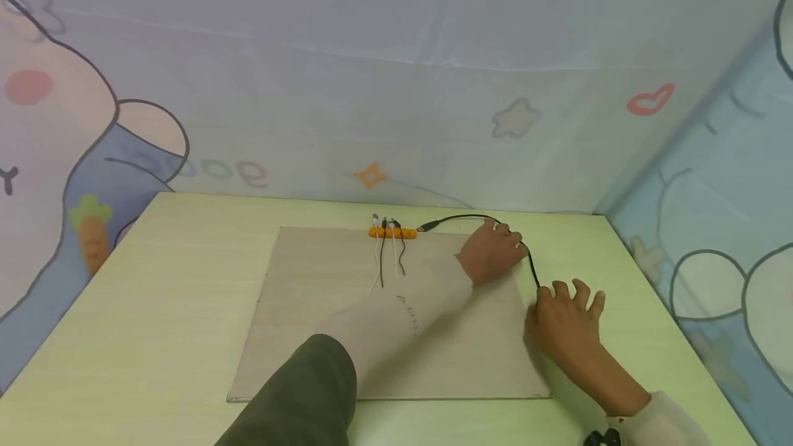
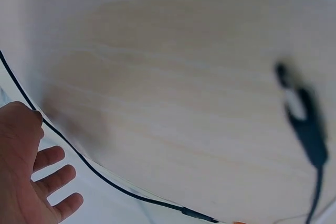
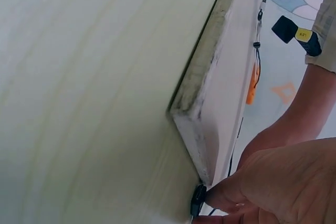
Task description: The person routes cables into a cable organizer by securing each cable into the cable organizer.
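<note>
My left hand [image 1: 491, 253] reaches across a pale board and pinches a black cable [image 2: 97, 172] between thumb and index finger; its other fingers are spread. The cable's plug end [image 1: 428, 226] lies just right of an orange cable holder [image 1: 405, 233] at the board's far edge. Beyond the board's right edge, my right hand [image 1: 566, 319] pinches the cable's other end, a small black connector [image 3: 198, 200] seen in the right wrist view. The holder carries several white and black cables.
The board [image 1: 310, 336] lies on a light yellow-green table [image 1: 155, 294]. A blurred black plug [image 2: 310, 129] shows at the right of the left wrist view. A printed cloth [image 1: 372, 88] hangs behind the table and along its right side.
</note>
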`<state>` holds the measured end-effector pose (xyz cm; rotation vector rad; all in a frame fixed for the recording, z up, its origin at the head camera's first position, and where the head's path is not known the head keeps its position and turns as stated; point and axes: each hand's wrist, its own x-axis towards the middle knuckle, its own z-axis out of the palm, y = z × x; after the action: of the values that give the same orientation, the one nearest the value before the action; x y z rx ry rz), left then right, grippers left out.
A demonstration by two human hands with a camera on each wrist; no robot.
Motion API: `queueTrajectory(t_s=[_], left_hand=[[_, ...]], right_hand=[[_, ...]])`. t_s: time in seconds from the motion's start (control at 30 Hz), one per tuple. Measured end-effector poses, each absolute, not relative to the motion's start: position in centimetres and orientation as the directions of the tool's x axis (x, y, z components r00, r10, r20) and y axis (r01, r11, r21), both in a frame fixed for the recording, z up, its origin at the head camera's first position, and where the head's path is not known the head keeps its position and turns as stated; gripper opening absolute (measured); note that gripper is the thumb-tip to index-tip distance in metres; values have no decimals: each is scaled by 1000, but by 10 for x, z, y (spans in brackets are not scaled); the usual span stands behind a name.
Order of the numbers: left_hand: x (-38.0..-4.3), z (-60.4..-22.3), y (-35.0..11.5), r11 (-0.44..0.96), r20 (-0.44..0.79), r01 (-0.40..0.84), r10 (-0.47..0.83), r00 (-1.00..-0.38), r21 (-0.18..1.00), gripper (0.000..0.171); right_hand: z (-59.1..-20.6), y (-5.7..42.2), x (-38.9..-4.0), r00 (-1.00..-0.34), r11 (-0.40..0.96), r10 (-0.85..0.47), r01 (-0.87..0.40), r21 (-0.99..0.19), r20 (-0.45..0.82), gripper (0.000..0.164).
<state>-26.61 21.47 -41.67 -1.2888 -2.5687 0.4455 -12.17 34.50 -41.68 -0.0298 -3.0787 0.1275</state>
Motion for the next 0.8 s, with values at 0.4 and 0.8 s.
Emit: queueTrajectory(t_s=[0.4,0.8], left_hand=[[-261,-422,232,556,53,734,810,-585,-390,37],[-257,-420,232,578,120,717,804,-583,-389,34]], right_hand=[[-418,342,-135,-999,999,23,22,-39,39,30],[-411,342,-139,-998,996,65,65,-66,-2,24]])
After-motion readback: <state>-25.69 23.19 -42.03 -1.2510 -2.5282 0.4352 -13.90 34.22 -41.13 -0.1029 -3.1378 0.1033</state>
